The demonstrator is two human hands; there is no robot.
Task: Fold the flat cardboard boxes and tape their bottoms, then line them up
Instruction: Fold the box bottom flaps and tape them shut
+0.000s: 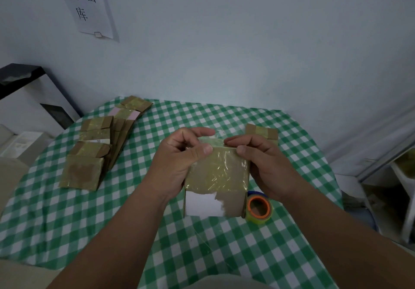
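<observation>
Hands at work over a checked tablecloth (202,255): I see the left hand (177,160) and the right hand (265,165) holding a folded cardboard box (216,176) just above the table, its taped face turned up toward the camera; both hands are curled round the box's sides, thumbs and forefingers pinching along the far top edge, which I judge is to press the clear tape down over the seam; a torn white label shows on the near face; the box's inside is hidden, so I cannot tell if anything is in it; the tape roll (259,208), orange-cored, lies on the cloth just beside the box, near the right wrist, handy for another strip; a stack of flat boxes (98,145) waits well apart to the left; one more box (261,131) stands behind the right hand, perhaps the start of the line.
</observation>
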